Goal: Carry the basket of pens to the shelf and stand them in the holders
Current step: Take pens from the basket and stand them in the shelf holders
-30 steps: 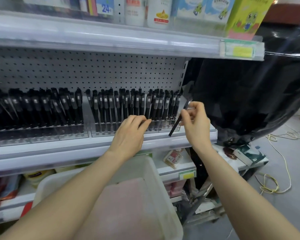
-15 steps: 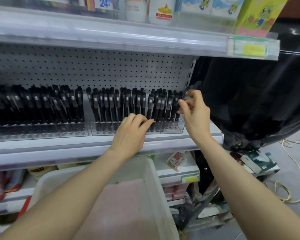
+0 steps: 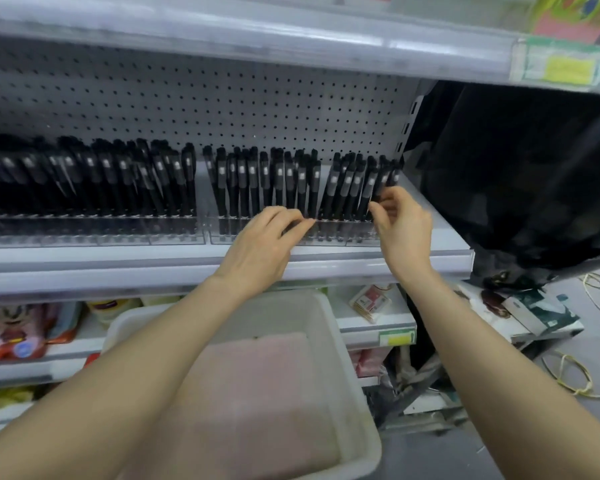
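At the middle of the frame, both hands are up at the pale grey metal shelf (image 3: 153, 261), right in front of its perforated back panel (image 3: 187, 109). The left hand (image 3: 260, 247) lies flat and relaxed, fingers straight, its fingertips (image 3: 303, 221) touching the front wall of the right-hand clear plastic holder (image 3: 326, 237). It has hold of nothing.

Over at the right end of that holder, the right hand (image 3: 404, 230) has its fingers curled in, thumb and fingertips pinching the lower barrel of the end black pen with a grey label band (image 3: 383, 180). That pen leans slightly to the right, its lower end down among its neighbours; motion blur hides whether the tip has reached the holder floor.

The rest of the black pens (image 3: 281, 181) stand packed in that same holder, mostly upright, with the right-hand group tilted. Left of centre, a second clear plastic holder (image 3: 84, 233) is crowded with more black pens (image 3: 101, 178).

At the bottom centre, beneath both forearms, sits the white plastic basket (image 3: 347, 358), a pink surface showing inside it.

On the right side hangs a black sheet (image 3: 516, 185), with a pale yellow cord (image 3: 575, 379) looped on the floor at the lower right. A yellow price label (image 3: 565, 69) marks the upper shelf edge, and colourful packets (image 3: 14, 334) fill the lower left.
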